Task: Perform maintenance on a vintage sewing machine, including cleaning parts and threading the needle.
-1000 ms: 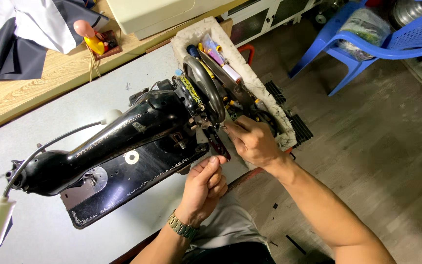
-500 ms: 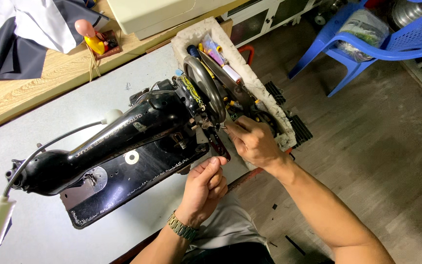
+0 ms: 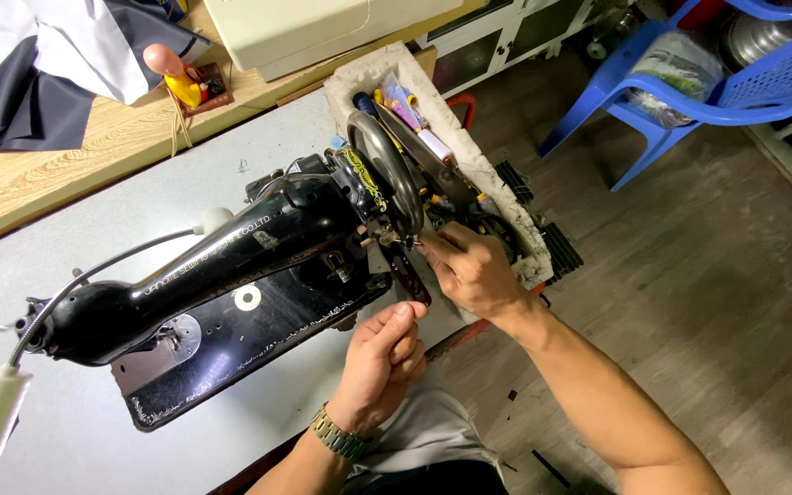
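Working at the handwheel end of the black sewing machine (image 3: 222, 302), we are keeping both hands close to the small fittings just below the wheel. Going from the left, the machine's needle end and its bent lamp arm (image 3: 93, 275) are lying over the grey desk (image 3: 139, 183), well apart from where we are busy. Next comes our left hand (image 3: 382, 362), curled in on itself, thumb and forefinger pressed together just under a dark reddish strip (image 3: 412, 278) that is hanging down from the machine's end; whether it is actually pinching that strip or something smaller we cannot tell. To its right our right hand (image 3: 469, 270) is pinching at a tiny metal part right beside the handwheel (image 3: 387, 174), fingertips closed on it, though the part itself is too small to name.

To do this well, we judge that the left hand should be steadying from below while the right is turning or seating the little piece, with slow, small motions so nothing is dropping to the floor.

Much is hidden: our right fingers are covering the fitting, the wheel is blocking the shaft behind it, and the white foam tray (image 3: 497, 197) of spools and tools is partly behind the hand. The blue chair (image 3: 689, 92) is being cut off at the frame's edge.
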